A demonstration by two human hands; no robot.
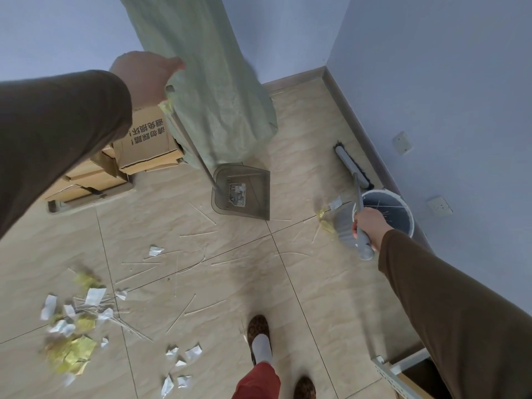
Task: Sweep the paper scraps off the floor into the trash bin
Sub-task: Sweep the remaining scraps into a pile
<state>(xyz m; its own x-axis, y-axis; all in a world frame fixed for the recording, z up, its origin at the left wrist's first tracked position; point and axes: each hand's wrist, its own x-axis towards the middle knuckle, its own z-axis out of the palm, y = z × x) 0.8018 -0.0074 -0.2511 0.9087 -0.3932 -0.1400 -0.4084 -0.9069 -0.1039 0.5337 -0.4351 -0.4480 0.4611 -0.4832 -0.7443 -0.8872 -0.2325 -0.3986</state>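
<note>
White and yellow paper scraps (72, 326) lie heaped on the tiled floor at lower left, with more white ones (178, 367) near my feet. Thin sticks (198, 211) are scattered across the middle. A few yellow scraps (324, 218) lie beside the white trash bin (403, 201) at the right wall. My right hand (370, 226) grips the grey broom's handle; the broom head (352, 165) rests on the floor by the baseboard. A grey dustpan (244, 194) sits on the floor, its long handle (190, 139) leaning up to my left hand (144, 74), which is beside the handle's top, thumb out, not wrapped round it.
A green curtain (207, 82) hangs down behind the dustpan. Stacked cardboard boxes (144, 139) stand at the left. Two wall sockets (403, 142) are on the right wall. A metal rack corner (397, 367) shows at bottom right. My slippered feet (259, 338) are at bottom centre.
</note>
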